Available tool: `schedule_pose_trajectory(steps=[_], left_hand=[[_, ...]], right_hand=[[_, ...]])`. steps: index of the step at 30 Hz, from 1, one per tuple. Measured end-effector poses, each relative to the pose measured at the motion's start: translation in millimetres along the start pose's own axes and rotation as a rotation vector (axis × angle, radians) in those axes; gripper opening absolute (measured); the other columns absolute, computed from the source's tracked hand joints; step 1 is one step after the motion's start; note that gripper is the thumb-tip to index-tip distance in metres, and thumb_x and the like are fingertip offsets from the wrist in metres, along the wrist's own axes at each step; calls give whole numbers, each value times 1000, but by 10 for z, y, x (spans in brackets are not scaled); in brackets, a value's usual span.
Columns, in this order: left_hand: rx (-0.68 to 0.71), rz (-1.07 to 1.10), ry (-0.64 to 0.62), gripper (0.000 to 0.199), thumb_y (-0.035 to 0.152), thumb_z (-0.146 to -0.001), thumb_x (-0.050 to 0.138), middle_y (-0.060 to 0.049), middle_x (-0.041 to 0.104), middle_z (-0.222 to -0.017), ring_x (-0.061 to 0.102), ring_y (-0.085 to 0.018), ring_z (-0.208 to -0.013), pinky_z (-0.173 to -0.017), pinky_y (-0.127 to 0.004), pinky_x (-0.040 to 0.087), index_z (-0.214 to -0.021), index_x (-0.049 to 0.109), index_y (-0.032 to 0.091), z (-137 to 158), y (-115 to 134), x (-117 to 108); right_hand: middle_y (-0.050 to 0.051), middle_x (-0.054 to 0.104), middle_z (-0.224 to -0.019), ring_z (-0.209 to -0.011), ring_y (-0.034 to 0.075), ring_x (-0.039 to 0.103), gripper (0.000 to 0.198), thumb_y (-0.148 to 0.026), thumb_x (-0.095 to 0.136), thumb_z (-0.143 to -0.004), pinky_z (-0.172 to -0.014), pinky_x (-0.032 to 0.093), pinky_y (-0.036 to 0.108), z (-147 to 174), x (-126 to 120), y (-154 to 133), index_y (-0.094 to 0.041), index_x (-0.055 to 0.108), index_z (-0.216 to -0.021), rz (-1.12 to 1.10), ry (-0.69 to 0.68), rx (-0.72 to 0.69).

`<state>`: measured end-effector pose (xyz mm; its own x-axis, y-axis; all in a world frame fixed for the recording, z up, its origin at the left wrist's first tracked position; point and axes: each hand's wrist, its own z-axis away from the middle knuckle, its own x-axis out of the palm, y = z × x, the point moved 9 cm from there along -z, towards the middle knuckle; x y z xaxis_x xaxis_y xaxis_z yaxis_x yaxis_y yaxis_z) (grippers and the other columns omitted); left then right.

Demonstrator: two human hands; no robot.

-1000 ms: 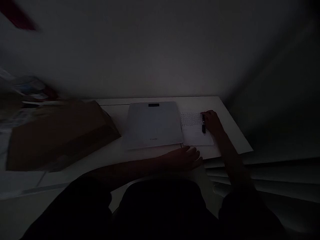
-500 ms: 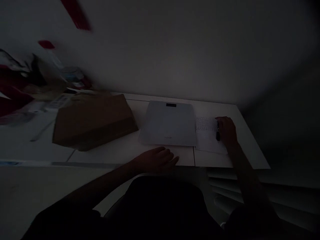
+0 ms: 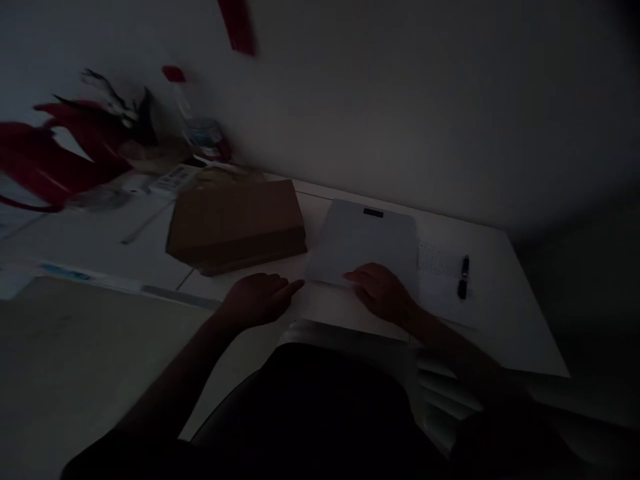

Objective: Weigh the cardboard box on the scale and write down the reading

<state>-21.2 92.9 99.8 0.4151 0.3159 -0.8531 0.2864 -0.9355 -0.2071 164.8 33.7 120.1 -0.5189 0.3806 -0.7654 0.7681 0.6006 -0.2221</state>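
A pale flat bathroom scale (image 3: 367, 243) with a small dark display lies on the white table. My right hand (image 3: 383, 293) is over its front edge, fingers pointing left and holding nothing I can see. At the table's front edge, between the scale and a brown cardboard box (image 3: 237, 220), is my left hand (image 3: 260, 298). It is empty, its thumb stretched toward the scale's near left corner. Right of the scale lies a sheet of paper (image 3: 440, 297) with writing on its upper part. A dark pen (image 3: 463, 283) rests on the paper's right side.
Red watering cans (image 3: 95, 143), a plant (image 3: 143, 117) and a jar (image 3: 207, 137) stand at the back left. A label-like printed card (image 3: 175, 180) lies behind the box. The wall runs along the table's back. The room is very dark.
My right hand has left the pen on the paper and moved left to the scale's front edge. My left hand has shifted left toward the box. The view has turned left.
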Motion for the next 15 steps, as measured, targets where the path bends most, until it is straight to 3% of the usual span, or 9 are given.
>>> schedule_pose_trajectory(steps=[5,10,15], left_hand=[[-70,-4,33,17,18,-99,48,-1,69,-74,64,-18,-64,-54,-32,41,-97,65,19,160,-112,-109],[-128,-36,-30,31,21,-100,46,-1,59,-60,57,-17,-56,-54,-32,35,-70,57,20,284,-154,-89],[-204,-50,-20,33,20,-99,45,0,58,-59,56,-16,-54,-52,-32,33,-68,57,19,443,-220,-95]], right_hand=[[9,69,-97,-90,19,61,28,-22,43,-108,-79,50,31,-269,381,-394,-12,68,-103,-101,-63,-169],[7,61,-79,-73,17,51,38,-24,39,-109,-71,41,30,-406,807,-666,-13,61,-80,-90,-178,-302],[7,59,-80,-75,18,51,39,-31,39,-110,-71,40,32,-457,1383,-678,-13,61,-84,-61,-509,-254]])
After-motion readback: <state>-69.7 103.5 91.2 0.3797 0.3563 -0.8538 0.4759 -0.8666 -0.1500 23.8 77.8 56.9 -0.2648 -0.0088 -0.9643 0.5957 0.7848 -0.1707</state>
